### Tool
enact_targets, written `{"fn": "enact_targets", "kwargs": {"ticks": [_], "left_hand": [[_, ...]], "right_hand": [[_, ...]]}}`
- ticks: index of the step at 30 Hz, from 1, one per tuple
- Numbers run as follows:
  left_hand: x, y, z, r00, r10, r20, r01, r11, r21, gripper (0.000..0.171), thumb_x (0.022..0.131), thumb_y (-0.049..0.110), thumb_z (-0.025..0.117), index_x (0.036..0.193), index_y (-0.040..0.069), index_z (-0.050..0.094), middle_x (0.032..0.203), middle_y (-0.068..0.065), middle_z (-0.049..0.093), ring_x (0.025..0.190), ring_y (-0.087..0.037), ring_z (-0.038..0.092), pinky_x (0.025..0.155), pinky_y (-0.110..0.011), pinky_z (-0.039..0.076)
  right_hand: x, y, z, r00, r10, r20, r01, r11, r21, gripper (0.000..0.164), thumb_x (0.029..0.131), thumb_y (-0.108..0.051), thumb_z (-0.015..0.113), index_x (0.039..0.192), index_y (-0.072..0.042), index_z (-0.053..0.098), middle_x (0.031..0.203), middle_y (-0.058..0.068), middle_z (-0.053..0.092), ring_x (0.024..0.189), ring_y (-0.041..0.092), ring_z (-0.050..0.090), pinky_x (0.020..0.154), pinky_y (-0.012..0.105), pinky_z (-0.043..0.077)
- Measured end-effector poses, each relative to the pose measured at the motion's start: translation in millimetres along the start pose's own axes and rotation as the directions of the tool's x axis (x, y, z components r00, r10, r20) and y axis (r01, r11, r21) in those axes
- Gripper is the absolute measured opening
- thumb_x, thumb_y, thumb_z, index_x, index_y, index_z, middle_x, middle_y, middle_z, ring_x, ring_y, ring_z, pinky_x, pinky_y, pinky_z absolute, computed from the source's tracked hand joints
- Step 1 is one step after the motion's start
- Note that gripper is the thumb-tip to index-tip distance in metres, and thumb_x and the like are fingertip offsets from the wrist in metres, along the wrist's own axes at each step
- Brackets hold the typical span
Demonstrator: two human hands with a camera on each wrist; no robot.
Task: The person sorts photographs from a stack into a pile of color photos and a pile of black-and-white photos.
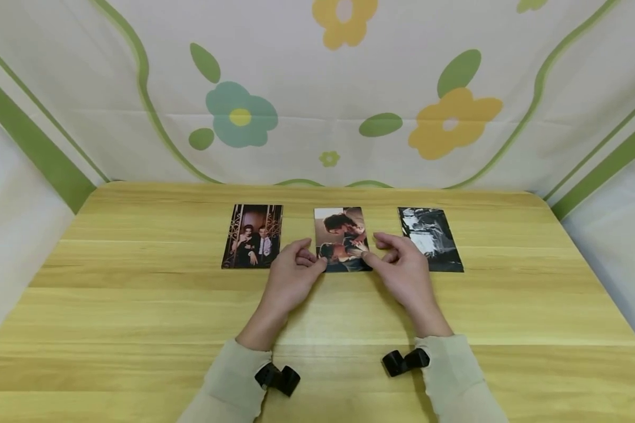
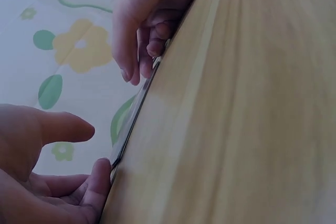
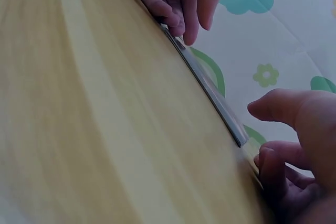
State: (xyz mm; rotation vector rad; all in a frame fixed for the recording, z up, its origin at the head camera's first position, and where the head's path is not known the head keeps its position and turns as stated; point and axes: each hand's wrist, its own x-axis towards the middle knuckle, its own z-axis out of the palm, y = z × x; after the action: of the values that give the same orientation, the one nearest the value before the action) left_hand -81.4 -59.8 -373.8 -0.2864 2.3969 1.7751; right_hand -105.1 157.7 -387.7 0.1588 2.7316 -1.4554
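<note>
A middle photo card [image 1: 341,235], showing two people close together, lies flat on the wooden table. My left hand [image 1: 290,277] is at its left side, the thumb over the near left corner and the fingers loosely bent. At the opposite side is my right hand [image 1: 406,273], its thumb over the near right edge. In the left wrist view, the left fingertips [image 2: 102,170] are right at the card's end and the thumb is raised. The right wrist view shows the card's thin dark edge [image 3: 207,90], with the right thumb raised away from it.
A photo card of two people by an ornate gate [image 1: 255,235] lies to the left. A black-and-white photo card [image 1: 428,232] lies to the right, partly behind my right hand. A flower-patterned cloth [image 1: 307,88] rises behind the table [image 1: 137,305].
</note>
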Motion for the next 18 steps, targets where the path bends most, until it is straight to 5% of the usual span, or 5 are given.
{"fn": "enact_targets", "kwargs": {"ticks": [7, 18], "left_hand": [[-0.3, 3.6, 1.8, 0.998, 0.048, 0.04, -0.053, 0.992, 0.115, 0.068, 0.098, 0.016, 0.075, 0.158, -0.004, 0.049, 0.111, -0.013, 0.059, 0.096, -0.021, 0.057, 0.087, -0.034, 0.051], [-0.3, 4.7, 5.7, 0.996, 0.08, 0.027, -0.084, 0.983, 0.164, 0.06, 0.098, 0.014, 0.074, 0.153, -0.002, 0.056, 0.103, -0.01, 0.053, 0.089, -0.02, 0.049, 0.078, -0.031, 0.041]], "right_hand": [[0.4, -2.1, 2.4, 1.0, -0.028, 0.002, 0.028, 0.998, -0.059, 0.051, 0.095, -0.028, 0.083, 0.142, -0.012, 0.07, 0.125, 0.009, 0.068, 0.089, 0.019, 0.061, 0.074, 0.025, 0.049], [-0.6, -3.7, 4.8, 0.999, -0.04, -0.01, 0.039, 0.994, -0.103, 0.042, 0.094, -0.027, 0.083, 0.133, -0.012, 0.076, 0.116, 0.009, 0.07, 0.087, 0.019, 0.061, 0.074, 0.028, 0.048]]}}
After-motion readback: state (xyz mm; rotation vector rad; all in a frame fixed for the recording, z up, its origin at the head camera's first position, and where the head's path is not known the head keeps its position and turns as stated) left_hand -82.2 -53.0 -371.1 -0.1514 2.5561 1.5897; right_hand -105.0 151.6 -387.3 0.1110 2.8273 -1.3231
